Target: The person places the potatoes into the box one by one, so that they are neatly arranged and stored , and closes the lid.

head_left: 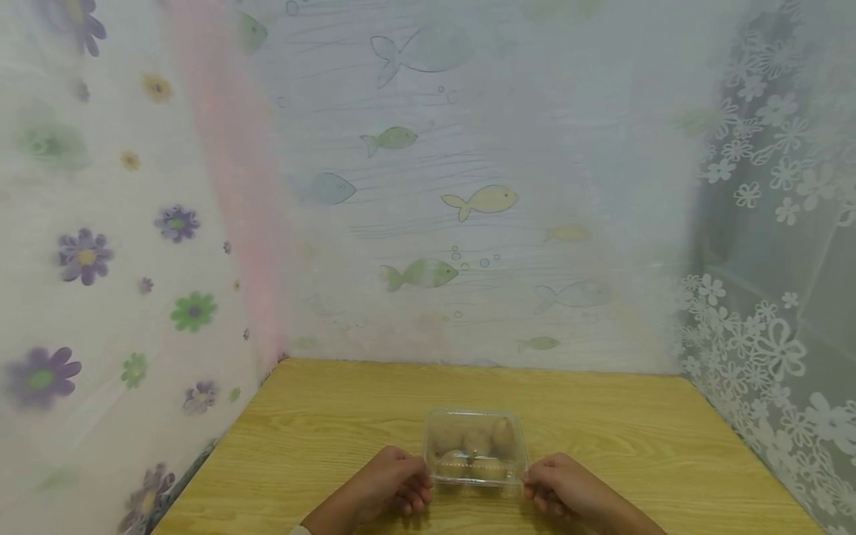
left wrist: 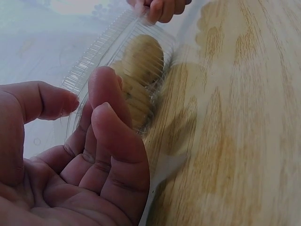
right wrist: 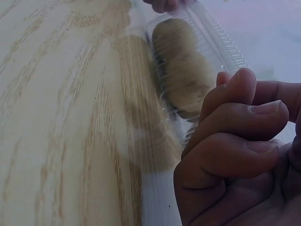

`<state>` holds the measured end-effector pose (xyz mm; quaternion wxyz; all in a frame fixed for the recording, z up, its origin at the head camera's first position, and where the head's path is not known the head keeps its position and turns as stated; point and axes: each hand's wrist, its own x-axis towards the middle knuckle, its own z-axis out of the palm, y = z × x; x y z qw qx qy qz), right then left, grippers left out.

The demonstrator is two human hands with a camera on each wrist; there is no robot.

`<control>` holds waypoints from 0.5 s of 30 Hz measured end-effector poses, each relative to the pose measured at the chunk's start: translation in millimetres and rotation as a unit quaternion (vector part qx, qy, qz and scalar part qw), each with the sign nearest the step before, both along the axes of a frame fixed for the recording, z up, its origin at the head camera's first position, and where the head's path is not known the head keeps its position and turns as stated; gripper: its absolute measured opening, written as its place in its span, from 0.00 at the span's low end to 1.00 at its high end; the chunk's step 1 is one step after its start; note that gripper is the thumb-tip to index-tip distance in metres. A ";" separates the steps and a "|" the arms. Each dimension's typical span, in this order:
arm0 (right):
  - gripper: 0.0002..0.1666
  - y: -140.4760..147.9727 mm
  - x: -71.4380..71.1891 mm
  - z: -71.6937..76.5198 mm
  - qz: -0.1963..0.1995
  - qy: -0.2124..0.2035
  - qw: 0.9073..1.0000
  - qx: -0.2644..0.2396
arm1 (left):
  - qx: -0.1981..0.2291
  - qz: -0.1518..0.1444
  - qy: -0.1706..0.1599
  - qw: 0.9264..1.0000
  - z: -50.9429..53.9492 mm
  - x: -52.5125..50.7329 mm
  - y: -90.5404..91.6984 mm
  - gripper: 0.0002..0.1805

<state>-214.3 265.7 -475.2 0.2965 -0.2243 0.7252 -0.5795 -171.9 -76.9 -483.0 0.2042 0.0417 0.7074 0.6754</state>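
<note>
A clear plastic clamshell box [head_left: 476, 476] with several brown potatoes [head_left: 478, 441] inside sits near the front of the wooden table, its lid down. At its front left corner my left hand [head_left: 396, 481] pinches the rim between thumb and curled forefinger. My right hand [head_left: 560, 483] grips the front right corner in the same way. The left wrist view shows the ribbed side of the box [left wrist: 101, 44] beyond the left fingers, with potatoes [left wrist: 143, 59] behind the plastic. From the right wrist, two potatoes [right wrist: 188, 80] show through the wall, while curled fingers hide part of the rim.
The wood-grained table [head_left: 321, 416] extends behind and to both sides of the box. A fish-patterned sheet [head_left: 481, 148] hangs along its back edge. Flowered sheets stand at the left [head_left: 114, 297] and right [head_left: 769, 334].
</note>
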 end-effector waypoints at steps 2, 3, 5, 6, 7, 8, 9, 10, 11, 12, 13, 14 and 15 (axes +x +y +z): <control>0.18 0.3 -0.3 -0.3 0.002 0.000 1.000 0.000 | 0.000 -0.001 0.002 1.000 -0.5 -0.1 -0.1 0.10; 0.18 0.4 -0.5 -0.4 0.002 0.001 1.000 0.000 | 0.000 -0.001 0.002 1.000 -0.6 -0.2 -0.1 0.10; 0.18 0.7 -0.7 -0.6 0.003 0.001 1.000 0.000 | -0.001 0.001 0.003 1.000 -0.7 -0.2 0.1 0.10; 0.19 0.9 -0.9 -0.8 0.004 0.002 1.000 0.000 | -0.002 0.002 0.004 1.000 -0.8 -0.2 0.2 0.10; 0.19 1.0 -1.0 -1.0 0.004 0.002 1.000 0.000 | -0.003 0.003 0.004 1.000 -0.7 0.0 0.3 0.10; 0.19 1.2 -1.2 -1.1 0.005 0.002 1.000 0.000 | -0.004 0.004 0.004 1.000 -0.7 0.1 0.4 0.10; 0.19 1.3 -1.3 -1.4 0.005 0.002 1.000 0.000 | -0.005 0.005 0.004 1.000 -0.6 0.2 0.6 0.10; 0.19 1.5 -1.5 -1.6 0.005 0.002 1.000 0.000 | -0.006 0.005 0.004 1.000 -0.5 0.4 0.7 0.10; 0.19 1.6 -1.7 -1.9 0.006 0.002 1.000 0.000 | -0.006 0.006 0.005 1.000 -0.3 0.6 0.9 0.10; 0.19 1.7 -1.8 -2.2 0.005 0.002 1.000 0.000 | -0.007 0.005 0.005 1.000 0.0 0.8 1.0 0.10; 0.19 1.8 -2.0 -2.5 0.005 0.002 1.000 0.000 | -0.007 0.005 0.005 1.000 0.3 0.9 1.2 0.10; 0.19 2.0 -2.3 -2.7 0.005 0.001 1.000 -0.001 | -0.008 0.005 0.005 1.000 0.6 1.0 1.4 0.10; 0.19 2.2 -2.5 -3.0 0.005 0.001 1.000 -0.001 | -0.008 0.005 0.005 1.000 1.0 1.1 1.5 0.10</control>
